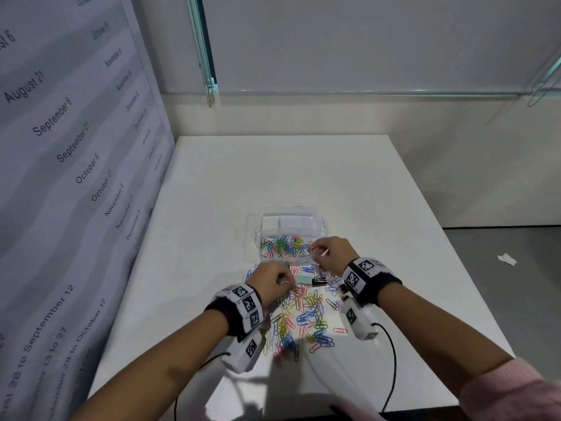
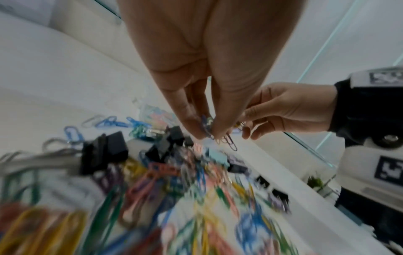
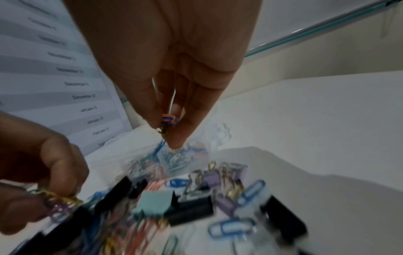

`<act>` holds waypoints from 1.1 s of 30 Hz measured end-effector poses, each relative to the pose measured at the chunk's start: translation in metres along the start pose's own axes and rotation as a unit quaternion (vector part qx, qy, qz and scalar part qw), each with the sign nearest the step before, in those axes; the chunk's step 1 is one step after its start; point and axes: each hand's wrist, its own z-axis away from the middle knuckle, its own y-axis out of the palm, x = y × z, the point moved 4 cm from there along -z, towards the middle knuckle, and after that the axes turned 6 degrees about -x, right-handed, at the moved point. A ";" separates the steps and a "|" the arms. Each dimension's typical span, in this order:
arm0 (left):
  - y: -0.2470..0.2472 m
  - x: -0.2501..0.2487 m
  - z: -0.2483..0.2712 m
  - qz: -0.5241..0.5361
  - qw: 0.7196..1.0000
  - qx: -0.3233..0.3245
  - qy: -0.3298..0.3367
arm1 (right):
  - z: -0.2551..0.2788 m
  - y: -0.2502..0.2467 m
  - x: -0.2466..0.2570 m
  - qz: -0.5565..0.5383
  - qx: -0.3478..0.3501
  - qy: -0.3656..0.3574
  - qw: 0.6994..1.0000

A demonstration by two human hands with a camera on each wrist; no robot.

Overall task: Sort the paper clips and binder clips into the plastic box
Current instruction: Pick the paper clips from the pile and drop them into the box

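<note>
Both hands are pinching small bunches of colourful paper clips [image 1: 299,317]: right hand [image 1: 329,255] over the clear plastic box [image 1: 288,238], left hand [image 1: 273,282] at its 7 o'clock.

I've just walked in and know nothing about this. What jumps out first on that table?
A bright heap of coloured paper clips spreads over the white table between both hands. Beyond it stands a clear plastic box, its near part already full of clips. The left hand and right hand each pinch a few clips.

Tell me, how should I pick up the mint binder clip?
Pinch the mint clip by its two flat sides, coming straight down from above. Its wide body lies flat in the pile, a black clip tight against one side, so sideways approaches look crowded.
</note>
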 end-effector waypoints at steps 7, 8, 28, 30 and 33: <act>-0.039 -0.004 -0.043 0.086 0.989 -0.101 -0.072 | -0.023 -0.008 0.005 -0.034 -0.031 0.037 0.998; -0.041 -0.003 -0.047 0.093 0.986 -0.112 -0.084 | -0.021 -0.007 0.004 -0.039 -0.027 0.041 0.998; 0.010 0.005 0.025 -0.105 0.975 0.193 -0.010 | 0.059 0.051 -0.033 0.120 0.179 -0.054 0.975; 0.020 0.010 0.038 -0.167 0.961 0.221 0.010 | 0.063 0.059 -0.032 0.113 0.182 -0.056 0.975; 0.034 0.016 0.051 -0.193 0.958 0.210 0.037 | 0.070 0.067 -0.025 0.104 0.178 -0.067 0.976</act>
